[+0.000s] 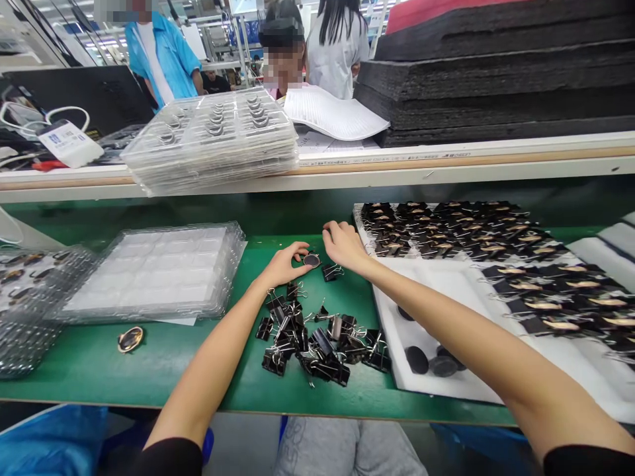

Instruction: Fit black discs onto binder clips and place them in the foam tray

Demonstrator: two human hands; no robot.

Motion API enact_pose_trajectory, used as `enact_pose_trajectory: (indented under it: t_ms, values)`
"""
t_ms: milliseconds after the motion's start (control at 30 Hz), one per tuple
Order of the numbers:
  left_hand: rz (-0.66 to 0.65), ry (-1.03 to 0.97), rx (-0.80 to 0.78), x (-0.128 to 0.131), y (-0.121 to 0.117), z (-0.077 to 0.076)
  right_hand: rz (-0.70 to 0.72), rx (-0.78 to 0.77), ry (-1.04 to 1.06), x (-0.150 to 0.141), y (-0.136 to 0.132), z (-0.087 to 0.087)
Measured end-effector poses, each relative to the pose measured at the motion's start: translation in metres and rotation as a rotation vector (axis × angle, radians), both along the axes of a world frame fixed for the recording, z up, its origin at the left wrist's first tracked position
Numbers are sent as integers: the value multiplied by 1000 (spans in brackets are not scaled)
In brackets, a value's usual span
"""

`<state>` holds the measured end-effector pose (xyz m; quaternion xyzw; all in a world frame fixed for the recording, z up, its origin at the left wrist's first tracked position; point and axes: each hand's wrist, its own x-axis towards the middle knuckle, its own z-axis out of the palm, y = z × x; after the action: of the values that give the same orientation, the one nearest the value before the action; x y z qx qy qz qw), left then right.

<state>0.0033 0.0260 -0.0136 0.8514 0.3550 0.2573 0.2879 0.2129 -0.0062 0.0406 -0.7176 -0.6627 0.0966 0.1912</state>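
My left hand (286, 266) pinches a small oval dark piece with a gold rim (311, 260) between thumb and fingers, just above the green bench. Beside it, my right hand (346, 246) has its fingers curled together and bent downward; whatever they hold, if anything, is hidden. Below the right hand lies a single black binder clip (332, 272), apart from the fingers. A heap of black binder clips (322, 344) with silver handles spreads on the bench between my forearms. Another gold-rimmed oval piece (130, 339) rests alone at the left.
Right of me, a white foam tray (397, 383) holds black discs (417, 360) and rows of clipped pieces (496, 231). Stacked clear trays (149, 271) stand left. A shelf (446, 165) crosses behind, bearing more trays (208, 139) and black foam sheets (496, 86). People stand beyond.
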Motion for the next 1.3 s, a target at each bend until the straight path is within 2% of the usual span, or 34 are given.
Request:
enact_pose_trajectory:
  t_ms: [100, 200, 433, 600, 867, 1033, 1300]
  values:
    - [-24, 10, 8, -1, 1, -1, -111, -37, 51, -10, 11, -18]
    - [-47, 54, 31, -1, 2, -1, -105, -49, -17, -11, 16, -28]
    - [-32, 51, 25, 1, -2, 4, -47, 138, -212, -8, 6, -39]
    - [-79, 2, -80, -2, -7, 12, -134, 110, -135, -5, 7, -46]
    - [-107, 158, -90, 3, -10, 18, -195, 79, -40, 1, 11, -51]
    - [-92, 105, -85, 4, -10, 17, -201, 78, -34, 1, 10, -52]
    - [-111, 143, -103, 7, -8, 16, -207, 78, -25, 2, 11, -53]
